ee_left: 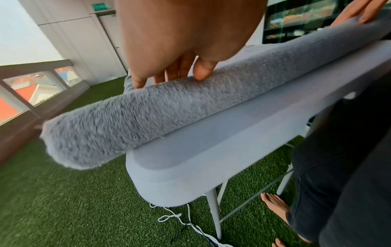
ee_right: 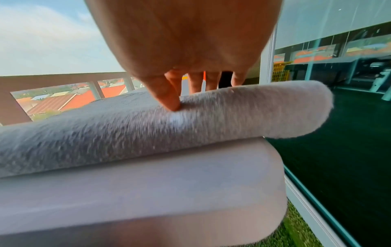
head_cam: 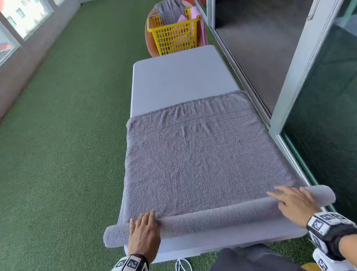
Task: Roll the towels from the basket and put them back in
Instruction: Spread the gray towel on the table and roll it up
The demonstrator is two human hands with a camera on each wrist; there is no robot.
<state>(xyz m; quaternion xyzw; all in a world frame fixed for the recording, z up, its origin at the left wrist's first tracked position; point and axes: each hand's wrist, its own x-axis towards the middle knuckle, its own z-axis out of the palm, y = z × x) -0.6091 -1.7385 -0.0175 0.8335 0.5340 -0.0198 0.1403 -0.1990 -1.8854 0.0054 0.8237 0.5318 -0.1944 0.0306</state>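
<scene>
Two hands lay on one grey towel [head_cam: 201,160]. The left hand [head_cam: 143,233] and right hand [head_cam: 295,204] both rested palm-down with fingers nearly straight on the rolled near end, gripping nothing, one toward each end of the roll. Beyond the fingers the rest of the towel lay flat across the table [head_cam: 179,75], its sides overhanging. Past the table's far end stood one yellow basket [head_cam: 175,33] holding a grey towel and pink ones.
</scene>
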